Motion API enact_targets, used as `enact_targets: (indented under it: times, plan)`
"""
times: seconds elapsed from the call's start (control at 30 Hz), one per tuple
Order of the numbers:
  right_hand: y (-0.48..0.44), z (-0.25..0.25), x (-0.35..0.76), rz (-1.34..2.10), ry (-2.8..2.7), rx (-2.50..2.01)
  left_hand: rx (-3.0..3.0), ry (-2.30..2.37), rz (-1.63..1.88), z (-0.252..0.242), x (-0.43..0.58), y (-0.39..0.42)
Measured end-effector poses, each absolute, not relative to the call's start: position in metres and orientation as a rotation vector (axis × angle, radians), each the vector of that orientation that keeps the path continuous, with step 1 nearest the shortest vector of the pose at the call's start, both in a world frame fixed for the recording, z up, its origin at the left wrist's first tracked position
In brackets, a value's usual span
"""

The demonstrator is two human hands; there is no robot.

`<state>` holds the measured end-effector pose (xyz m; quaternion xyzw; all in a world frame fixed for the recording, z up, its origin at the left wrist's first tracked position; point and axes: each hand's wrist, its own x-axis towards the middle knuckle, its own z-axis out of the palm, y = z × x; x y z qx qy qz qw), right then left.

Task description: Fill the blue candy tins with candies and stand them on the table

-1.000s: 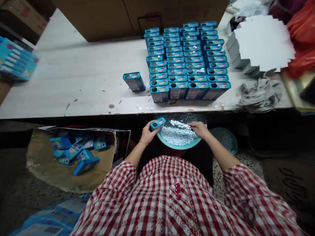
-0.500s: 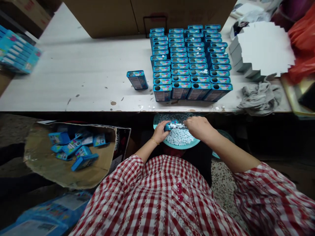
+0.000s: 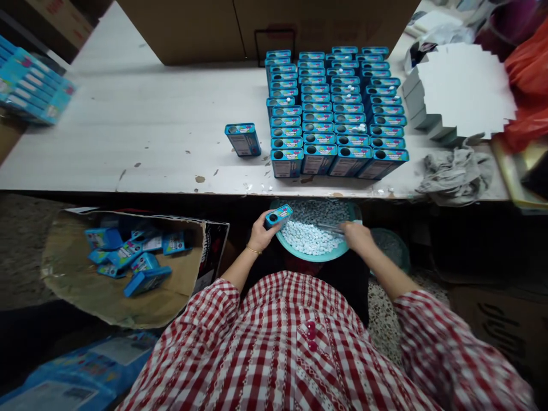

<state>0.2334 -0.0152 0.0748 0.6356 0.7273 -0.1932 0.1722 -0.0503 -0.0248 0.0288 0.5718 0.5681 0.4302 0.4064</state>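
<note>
- Currently, the small blue rectangular box (image 3: 279, 216) is grasped by the left hand (image 3: 260, 235) above the left rim of the round turquoise bowl (image 3: 315, 258); whether the rim is touched cannot be told.
- Its printed top is slanted, the long axis being pointed from the left fingers up and rightward toward the bowl's far side; the dark round opening (image 3: 273, 218) is set at the end nearer those fingers.
- The slim grey scoop-like tool (image 3: 329, 228) is gripped by the right hand (image 3: 358, 237), its tip being aimed leftward over the small white pellets (image 3: 309, 238), well apart from the opening. The box is thus much nearer the left hand.
- Half a second earlier, tool and box were brought together under a heap of pellets; now they are separated, and no heap is seen on the tool.
</note>
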Motion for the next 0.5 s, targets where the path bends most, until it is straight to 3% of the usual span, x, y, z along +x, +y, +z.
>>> enact_targets:
  times: [0.2,0.5]
  plan:
    - [-0.014,0.002,0.177,-0.770,2.228,1.951,1.330,1.470,1.122,0.018,-0.058,-0.026]
    - [-0.004,0.023,0.224,-1.121,2.416,2.112,1.417,1.495,1.107,0.030,-0.057,-0.022]
